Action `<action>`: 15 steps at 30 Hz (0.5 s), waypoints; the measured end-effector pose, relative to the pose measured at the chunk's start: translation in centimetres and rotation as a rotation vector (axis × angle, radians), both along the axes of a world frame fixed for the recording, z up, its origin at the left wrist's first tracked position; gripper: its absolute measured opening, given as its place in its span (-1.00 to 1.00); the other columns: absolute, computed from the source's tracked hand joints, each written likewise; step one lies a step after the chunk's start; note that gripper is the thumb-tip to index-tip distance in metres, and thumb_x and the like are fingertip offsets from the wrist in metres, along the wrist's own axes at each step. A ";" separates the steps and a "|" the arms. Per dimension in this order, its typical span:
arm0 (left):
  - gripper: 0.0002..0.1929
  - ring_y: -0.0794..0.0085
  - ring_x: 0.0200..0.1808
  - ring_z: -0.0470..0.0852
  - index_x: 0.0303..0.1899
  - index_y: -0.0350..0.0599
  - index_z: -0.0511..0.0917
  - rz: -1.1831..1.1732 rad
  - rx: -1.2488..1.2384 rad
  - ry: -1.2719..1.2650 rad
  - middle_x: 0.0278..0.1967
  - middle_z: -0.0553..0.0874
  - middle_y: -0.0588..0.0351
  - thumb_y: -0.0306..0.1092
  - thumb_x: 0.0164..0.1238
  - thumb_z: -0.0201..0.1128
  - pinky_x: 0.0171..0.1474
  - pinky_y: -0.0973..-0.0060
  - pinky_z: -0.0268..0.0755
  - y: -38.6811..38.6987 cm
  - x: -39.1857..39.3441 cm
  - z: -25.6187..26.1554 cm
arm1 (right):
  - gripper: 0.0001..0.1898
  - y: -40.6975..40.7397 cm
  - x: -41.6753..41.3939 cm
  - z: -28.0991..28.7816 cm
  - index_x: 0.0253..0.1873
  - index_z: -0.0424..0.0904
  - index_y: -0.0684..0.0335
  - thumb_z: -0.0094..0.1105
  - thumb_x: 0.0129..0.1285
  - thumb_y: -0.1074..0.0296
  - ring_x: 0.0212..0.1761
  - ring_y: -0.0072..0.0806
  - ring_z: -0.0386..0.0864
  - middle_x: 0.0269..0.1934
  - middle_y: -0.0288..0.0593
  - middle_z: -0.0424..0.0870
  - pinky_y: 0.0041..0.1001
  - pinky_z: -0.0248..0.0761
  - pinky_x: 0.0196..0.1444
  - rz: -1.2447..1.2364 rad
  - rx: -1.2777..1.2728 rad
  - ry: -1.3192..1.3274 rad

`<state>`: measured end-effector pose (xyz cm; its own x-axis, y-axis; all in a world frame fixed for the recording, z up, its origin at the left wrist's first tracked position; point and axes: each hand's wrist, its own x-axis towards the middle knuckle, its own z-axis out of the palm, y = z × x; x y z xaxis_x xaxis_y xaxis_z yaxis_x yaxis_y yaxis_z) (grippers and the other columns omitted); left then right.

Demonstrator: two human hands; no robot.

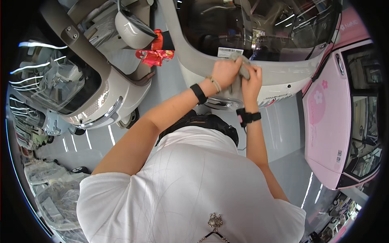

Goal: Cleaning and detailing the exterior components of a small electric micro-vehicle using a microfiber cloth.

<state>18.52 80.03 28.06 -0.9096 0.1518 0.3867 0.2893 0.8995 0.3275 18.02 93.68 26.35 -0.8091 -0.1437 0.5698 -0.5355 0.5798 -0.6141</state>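
A grey cloth [243,71] is bunched between my two hands, its lower end hanging over the body of a small beige-and-white vehicle [285,73]. My left hand [225,72] pinches the cloth from the left, with a beaded bracelet and a black band at the wrist. From the right, my right hand [253,79] grips it with bent fingers; a black strap with a small device circles that wrist. Just above the hands, a white label [226,53] with a printed code sits at the lower edge of the dark window [209,30]. Part of the label is hidden by the cloth.
At left stands another small white-and-brown vehicle [91,112], its side mirror [133,30] reaching beside a red ribbon bow [156,56]. A pink car [326,121] is close on the right. Plastic-wrapped items [54,197] lie at lower left on the glossy grey floor [279,130].
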 end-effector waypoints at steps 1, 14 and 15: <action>-0.74 0.12 -0.50 0.66 -0.21 -0.09 0.39 0.013 0.003 0.001 -0.58 0.62 0.04 -0.34 0.06 0.24 -0.50 0.25 0.45 -0.9 -0.3 0.6 | -0.58 -0.9 -0.8 0.7 -0.09 0.62 0.23 0.10 -0.10 0.73 -0.11 -0.15 0.49 -0.18 -0.06 0.48 -0.33 0.39 -0.04 0.013 0.003 0.001; -0.75 0.16 -0.55 0.65 -0.22 -0.08 0.39 -0.003 0.023 -0.061 -0.61 0.61 0.06 -0.36 0.06 0.23 -0.54 0.29 0.44 -6.0 5.6 -4.3 | -0.54 -5.8 5.6 -2.7 -0.12 0.63 0.18 0.08 -0.19 0.76 -0.17 -0.15 0.48 -0.25 -0.11 0.45 -0.31 0.39 -0.11 -0.028 0.086 -0.090; -0.75 0.16 -0.56 0.64 -0.23 -0.08 0.39 -0.012 -0.003 -0.039 -0.61 0.61 0.06 -0.36 0.05 0.24 -0.54 0.29 0.44 -6.0 5.7 -4.5 | -0.52 -5.8 5.9 -2.8 -0.11 0.63 0.17 0.09 -0.21 0.76 -0.18 -0.15 0.48 -0.25 -0.11 0.45 -0.31 0.40 -0.12 -0.041 0.089 -0.091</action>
<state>24.21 74.02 23.55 -0.9222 0.1643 0.3502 0.2873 0.8970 0.3359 23.93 87.84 23.56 -0.8629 -0.1559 0.4808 -0.4549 0.6541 -0.6044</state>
